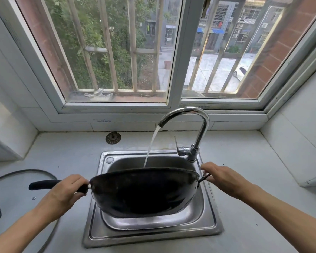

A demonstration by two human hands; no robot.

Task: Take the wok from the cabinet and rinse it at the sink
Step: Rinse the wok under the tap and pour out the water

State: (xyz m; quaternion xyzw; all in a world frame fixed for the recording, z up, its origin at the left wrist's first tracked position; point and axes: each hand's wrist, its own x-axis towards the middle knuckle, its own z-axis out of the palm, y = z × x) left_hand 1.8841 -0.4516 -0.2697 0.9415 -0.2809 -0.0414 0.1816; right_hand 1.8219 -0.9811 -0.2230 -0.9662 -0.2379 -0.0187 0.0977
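A black wok (144,192) hangs over the steel sink (153,232), tipped away from me so its dark underside faces the camera. My left hand (66,192) grips its long black handle close to the bowl. My right hand (221,177) holds the small loop handle on the opposite rim. Water runs from the chrome faucet (199,128) in a stream that falls behind the wok's far rim, into the wok or the basin; I cannot tell which.
A glass lid (20,196) with a dark knob lies on the counter at the left. A round sink strainer (113,138) sits on the counter behind the sink. The barred window and white tiled walls close in the counter.
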